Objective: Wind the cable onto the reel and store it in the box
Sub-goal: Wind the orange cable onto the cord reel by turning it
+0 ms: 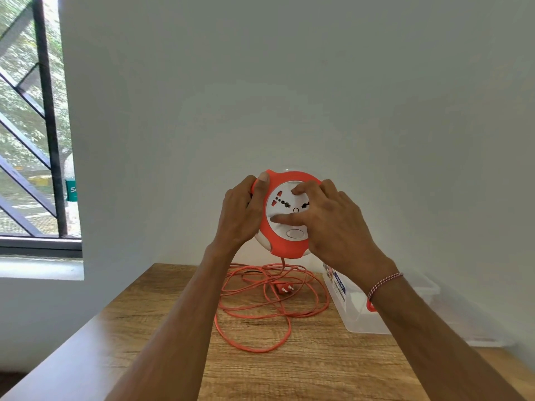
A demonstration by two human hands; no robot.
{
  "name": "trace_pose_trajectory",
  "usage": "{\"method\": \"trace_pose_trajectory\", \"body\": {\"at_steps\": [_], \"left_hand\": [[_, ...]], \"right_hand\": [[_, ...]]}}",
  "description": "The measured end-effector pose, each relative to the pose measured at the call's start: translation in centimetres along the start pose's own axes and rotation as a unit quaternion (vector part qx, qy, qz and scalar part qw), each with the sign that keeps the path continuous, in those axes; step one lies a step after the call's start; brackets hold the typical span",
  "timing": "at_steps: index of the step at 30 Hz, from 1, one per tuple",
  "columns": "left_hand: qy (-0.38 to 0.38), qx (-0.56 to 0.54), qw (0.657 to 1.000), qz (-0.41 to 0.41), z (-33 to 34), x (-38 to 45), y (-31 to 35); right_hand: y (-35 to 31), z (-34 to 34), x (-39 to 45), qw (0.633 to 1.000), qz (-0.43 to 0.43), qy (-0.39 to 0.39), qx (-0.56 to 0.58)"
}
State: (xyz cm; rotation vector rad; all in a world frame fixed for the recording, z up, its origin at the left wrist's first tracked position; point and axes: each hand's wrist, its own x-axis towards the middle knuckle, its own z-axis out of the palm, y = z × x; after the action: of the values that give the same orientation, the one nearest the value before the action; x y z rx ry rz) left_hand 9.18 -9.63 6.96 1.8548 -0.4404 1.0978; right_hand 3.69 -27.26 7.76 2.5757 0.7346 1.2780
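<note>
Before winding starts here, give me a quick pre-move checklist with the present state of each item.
1. Reel held off the table: ok, left hand grips its rim.
2. Right hand on the white centre face, fingers placed to turn it: ok.
3. Cable free of knots: cannot tell; loops overlap loosely on the table.
4. Plug unplugged and free: ok, lying among the loops.
5. Cable feeds cleanly from the reel's bottom: ok, it hangs straight down.
6. Box open and ready: cannot tell, the right forearm hides part of it.
</note>
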Motion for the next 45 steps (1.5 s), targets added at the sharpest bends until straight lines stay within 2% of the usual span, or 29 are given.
{"method": "trace_pose_trajectory", "body": {"at_steps": [10,14,18,21,23,25,35,39,45], "left_hand": [[0.007,-0.022,1.0,-0.005,-0.2,0.1,0.2],[0.006,-0.021,1.0,-0.012,-0.2,0.0,0.3],[0.007,-0.019,1.0,-0.012,-0.3,0.0,0.1],[0.007,-0.025,1.0,-0.005,-0.2,-0.2,0.1],[0.006,-0.033,0.999,-0.005,-0.2,-0.2,0.1],[0.003,-0.036,0.999,-0.006,-0.1,-0.2,0.1],[0.006,-0.04,0.999,-0.009,-0.3,-0.1,0.2],[0.006,-0.037,0.999,-0.006,-0.3,-0.2,0.3],[0.015,-0.049,0.999,-0.008,-0.3,-0.2,0.5]], "right_hand": [[0.0,0.5,0.0,0.987,0.111,0.097,0.056],[0.2,0.4,0.1,0.986,0.084,0.117,0.077],[1.0,0.0,0.2,0.981,-0.009,0.162,0.11],[1.4,-0.3,0.3,0.986,-0.056,0.106,0.114],[1.3,-0.4,0.2,0.992,-0.058,0.048,0.101],[1.1,-0.3,0.0,0.995,-0.054,0.023,0.084],[0.7,-0.2,0.0,0.999,-0.023,0.048,-0.004],[0.4,0.0,-0.2,0.997,0.005,0.075,0.007],[0.4,0.2,0.0,0.988,0.093,0.115,0.043]]}}
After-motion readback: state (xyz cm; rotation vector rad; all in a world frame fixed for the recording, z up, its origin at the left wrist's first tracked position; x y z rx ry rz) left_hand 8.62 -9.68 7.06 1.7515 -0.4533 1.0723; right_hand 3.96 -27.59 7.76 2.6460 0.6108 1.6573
